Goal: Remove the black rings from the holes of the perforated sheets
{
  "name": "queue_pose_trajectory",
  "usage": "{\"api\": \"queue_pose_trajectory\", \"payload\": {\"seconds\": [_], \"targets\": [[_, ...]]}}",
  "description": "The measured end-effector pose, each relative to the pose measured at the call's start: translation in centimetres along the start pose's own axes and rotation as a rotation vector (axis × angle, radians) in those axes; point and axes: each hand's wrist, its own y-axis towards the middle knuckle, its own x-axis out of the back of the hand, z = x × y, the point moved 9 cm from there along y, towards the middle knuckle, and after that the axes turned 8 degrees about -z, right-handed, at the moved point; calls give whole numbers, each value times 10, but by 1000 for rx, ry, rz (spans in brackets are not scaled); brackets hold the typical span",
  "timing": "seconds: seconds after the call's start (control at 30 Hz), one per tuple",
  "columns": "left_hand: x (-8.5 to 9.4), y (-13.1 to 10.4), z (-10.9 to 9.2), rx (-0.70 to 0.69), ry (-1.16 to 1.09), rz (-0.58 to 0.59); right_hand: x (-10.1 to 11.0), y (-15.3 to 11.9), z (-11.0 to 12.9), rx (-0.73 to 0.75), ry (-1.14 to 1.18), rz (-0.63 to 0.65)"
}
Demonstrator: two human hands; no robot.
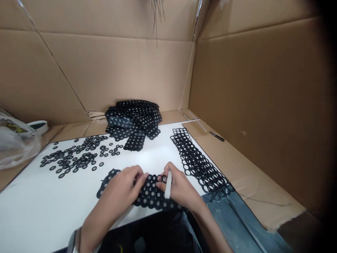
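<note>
My left hand (127, 184) is closed, its thumb and finger pinching the upper edge of a black sheet of joined rings with grey centres (149, 196). That sheet lies across the near edge of the white board (147, 160). On the sheet's right part, my right hand (181, 188) is closed around a pale, flat stick-like handle (167, 184). Its fingertips touch the rings at the top edge, where a few have open centres. The handle's working end is hidden by my fingers.
Loose black rings (84, 156) lie scattered at the left. Black dotted sheets (134, 119) are piled at the back. An open ring lattice (197, 161) lies along the right edge, near small dark snips (217, 136). Cardboard walls (250, 88) enclose the board; a plastic bag (18, 147) sits far left.
</note>
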Motion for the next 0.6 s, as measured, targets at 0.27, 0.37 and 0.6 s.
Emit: {"api": "queue_pose_trajectory", "payload": {"seconds": [0.27, 0.37, 0.6], "targets": [[-39, -13, -5, 13, -85, 130, -3, -5, 11, 151, 105, 27], [-37, -13, -4, -20, -104, 149, -5, -4, 12, 203, 149, 56], [-41, -13, -11, -138, 0, 120, -13, -1, 8, 219, 250, 104]]}}
